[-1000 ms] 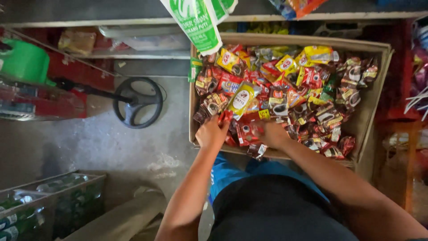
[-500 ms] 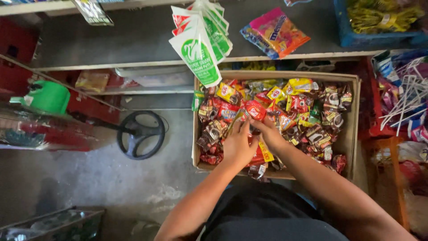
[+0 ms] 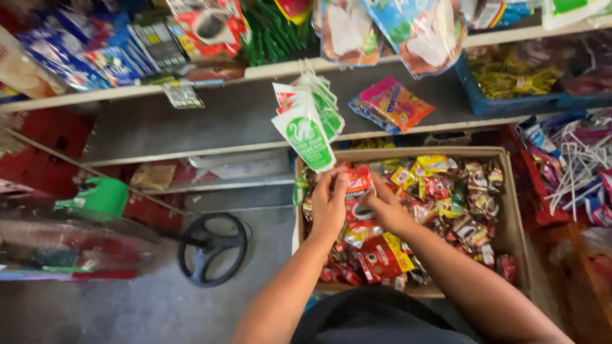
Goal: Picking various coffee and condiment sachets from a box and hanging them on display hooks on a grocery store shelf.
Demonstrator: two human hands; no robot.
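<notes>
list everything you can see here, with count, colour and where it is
cardboard box: one, brown, centre right, full of sachets
sachet strip: one, red, held up over the box by both hands
loose sachets: many, mixed colours, in the box
hanging packets: several, green and white, above the box
pink packet: one, on the grey shelf
black wheel: one, on the floor, left
green container: one, far left
left hand: on the strip
right hand: on the strip
</notes>
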